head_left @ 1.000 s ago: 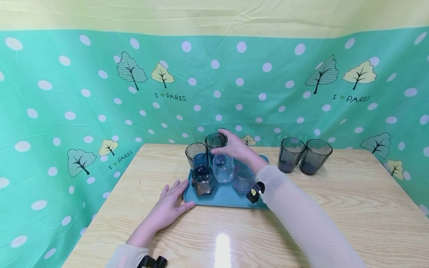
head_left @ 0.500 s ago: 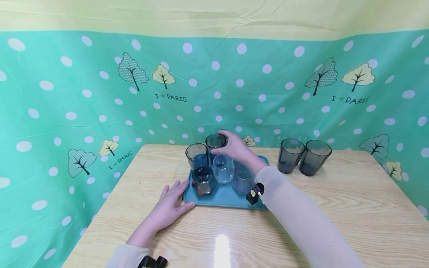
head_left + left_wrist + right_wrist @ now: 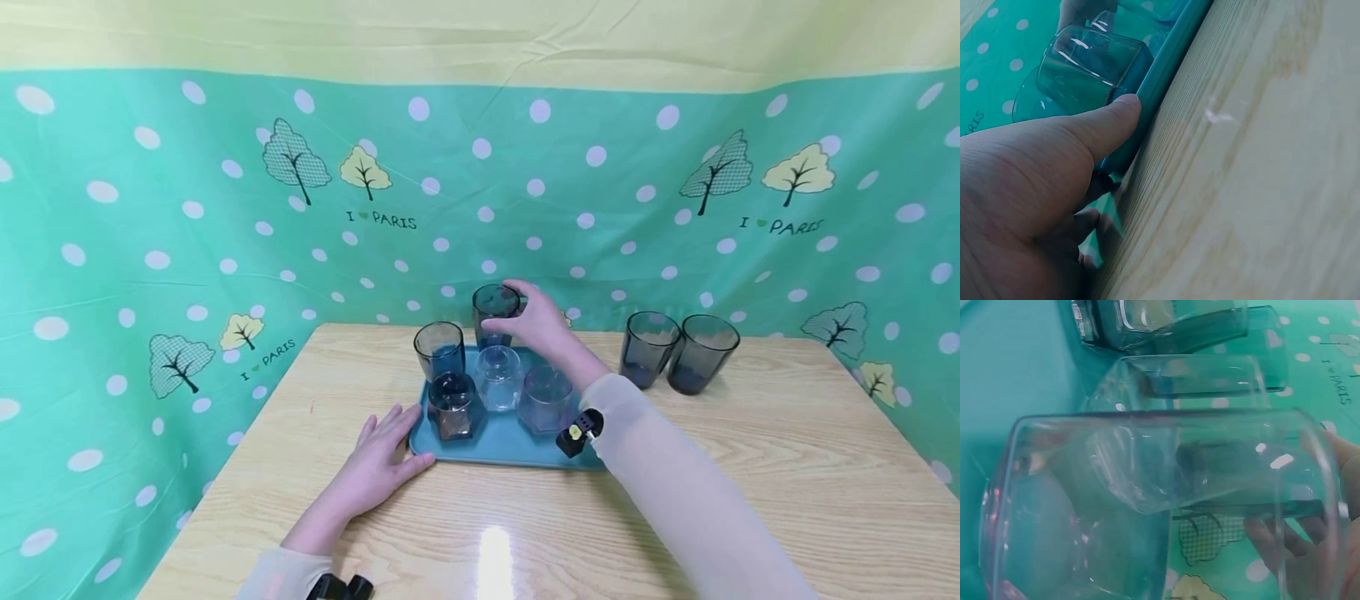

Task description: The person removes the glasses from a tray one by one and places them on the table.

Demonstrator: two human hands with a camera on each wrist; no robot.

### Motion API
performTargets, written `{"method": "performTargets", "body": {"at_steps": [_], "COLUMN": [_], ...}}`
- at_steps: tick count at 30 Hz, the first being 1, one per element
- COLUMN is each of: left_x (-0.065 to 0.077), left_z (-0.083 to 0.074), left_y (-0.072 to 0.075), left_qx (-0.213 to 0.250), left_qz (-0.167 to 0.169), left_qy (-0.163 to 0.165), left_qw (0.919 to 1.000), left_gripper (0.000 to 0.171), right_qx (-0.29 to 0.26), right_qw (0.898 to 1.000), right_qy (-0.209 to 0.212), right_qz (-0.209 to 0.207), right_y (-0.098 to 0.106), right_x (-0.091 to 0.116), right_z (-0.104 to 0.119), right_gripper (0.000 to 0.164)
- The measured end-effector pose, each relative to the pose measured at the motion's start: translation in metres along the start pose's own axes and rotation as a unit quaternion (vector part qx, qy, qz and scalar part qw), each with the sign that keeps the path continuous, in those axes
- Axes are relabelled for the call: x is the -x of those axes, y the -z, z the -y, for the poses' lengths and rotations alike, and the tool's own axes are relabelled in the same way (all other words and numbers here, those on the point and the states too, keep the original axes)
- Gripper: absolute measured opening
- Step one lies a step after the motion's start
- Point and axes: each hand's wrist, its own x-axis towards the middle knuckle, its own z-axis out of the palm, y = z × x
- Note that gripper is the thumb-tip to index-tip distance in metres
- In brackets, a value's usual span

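Observation:
My right hand (image 3: 536,321) grips a tall dark-tinted glass (image 3: 489,302) by its upper part, over the back of a blue tray (image 3: 495,454). Seen from the right wrist, that hand is partly hidden behind clear glasses. With fingers spread and fairly straight, my left hand (image 3: 378,462) rests at the tray's front left corner. The left wrist view has its thumb (image 3: 1119,119) on the rim. The tray also bears another tall dark glass (image 3: 440,354), a short dark faceted glass (image 3: 453,408), a clear glass (image 3: 498,379) and a faintly purple glass (image 3: 545,400).
Two tall grey glasses (image 3: 651,346) stand side by side on the wooden table (image 3: 787,467), right of the tray. A green dotted cloth (image 3: 600,192) hangs behind the table and along its left side.
My right hand has lifted the tall dark glass slightly and shifted it to the right and back, away from the other tall glass on the tray. The left hand has stayed put.

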Motion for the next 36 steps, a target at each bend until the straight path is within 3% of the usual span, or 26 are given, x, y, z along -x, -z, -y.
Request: {"method": "performTargets", "body": {"at_steps": [7, 17, 36], "left_x": [0.001, 0.0, 0.0], "left_z": [0.0, 0.001, 0.003], "left_y": [0.0, -0.001, -0.002], "left_qx": [0.005, 0.004, 0.004], "left_qz": [-0.001, 0.0, -0.01], "left_qy": [-0.003, -0.004, -0.01], "left_qw": [1.0, 1.0, 0.9999], "left_gripper": [0.087, 0.087, 0.086], "right_qx": [-0.017, -0.059, -0.079], "right_qw": [0.999, 0.994, 0.99], "right_qy": [0.002, -0.008, 0.007], "right_qz": [-0.051, -0.093, -0.119], "right_y": [0.019, 0.053, 0.093], "right_x": [0.008, 0.029, 0.083], "right_z": [0.003, 0.004, 0.011], "right_gripper": [0.093, 0.095, 0.094]}}
